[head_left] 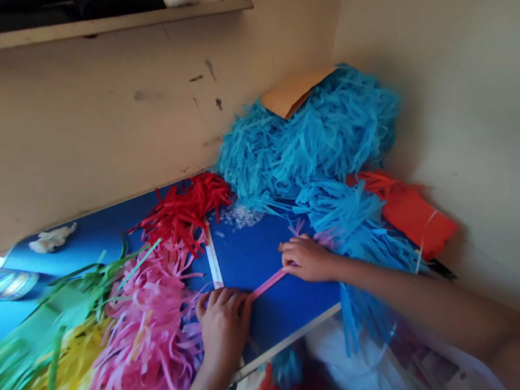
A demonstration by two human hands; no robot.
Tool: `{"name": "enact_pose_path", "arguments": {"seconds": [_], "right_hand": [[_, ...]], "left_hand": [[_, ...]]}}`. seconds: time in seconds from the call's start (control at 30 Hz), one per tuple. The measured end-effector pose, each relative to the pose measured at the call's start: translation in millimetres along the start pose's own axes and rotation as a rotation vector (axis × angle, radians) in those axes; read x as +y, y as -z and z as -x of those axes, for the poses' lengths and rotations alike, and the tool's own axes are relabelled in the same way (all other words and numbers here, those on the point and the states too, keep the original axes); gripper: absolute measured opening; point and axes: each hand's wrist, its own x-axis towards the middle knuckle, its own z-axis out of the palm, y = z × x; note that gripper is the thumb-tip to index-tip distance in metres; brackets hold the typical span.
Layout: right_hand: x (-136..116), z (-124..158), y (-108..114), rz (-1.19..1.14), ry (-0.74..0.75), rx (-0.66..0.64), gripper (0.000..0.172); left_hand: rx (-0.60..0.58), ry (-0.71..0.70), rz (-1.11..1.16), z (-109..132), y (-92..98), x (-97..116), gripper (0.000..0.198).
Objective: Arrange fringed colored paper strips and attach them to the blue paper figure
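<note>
A narrow pink strip (268, 284) is stretched between my two hands, just above the blue tabletop (295, 320). My left hand (225, 321) grips its near end, beside a pile of pink fringe (139, 329). At the other end, my right hand (309, 259) pinches the strip near the bright blue fringe (348, 211). A small brownish bit shows by the right fingertips, too small to name. Some purple strips (323, 238) lie just behind the right hand. A white tape line (213, 258) runs along the table near the left hand.
Red fringe (191, 201) and small clear pieces (242, 216) lie at the back. A large blue heap (310, 144) carries a brown envelope (296, 90). Orange-red material (418, 216) lies by the right wall. Green (59, 306) and yellow fringe (61, 373) cover the left. A shelf (101, 25) juts out above.
</note>
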Motion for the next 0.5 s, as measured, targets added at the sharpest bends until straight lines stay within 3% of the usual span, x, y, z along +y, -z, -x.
{"name": "enact_pose_path", "arguments": {"seconds": [0.17, 0.3, 0.37, 0.5], "right_hand": [[-2, -6, 0, 0.027, -0.073, -0.022, 0.013], [-6, -6, 4, 0.070, -0.115, 0.019, 0.006], [-7, -3, 7, 0.128, 0.015, 0.056, 0.004], [-10, 1, 11, 0.263, 0.444, 0.111, 0.011]], "left_hand": [[-0.159, -0.003, -0.063, -15, 6.9, -1, 0.025], [-0.178, -0.113, -0.113, -19, 10.2, 1, 0.013], [-0.158, -0.246, -0.155, -17, 10.6, 3, 0.021], [-0.147, -0.395, -0.244, -14, 11.5, 7, 0.037]]}}
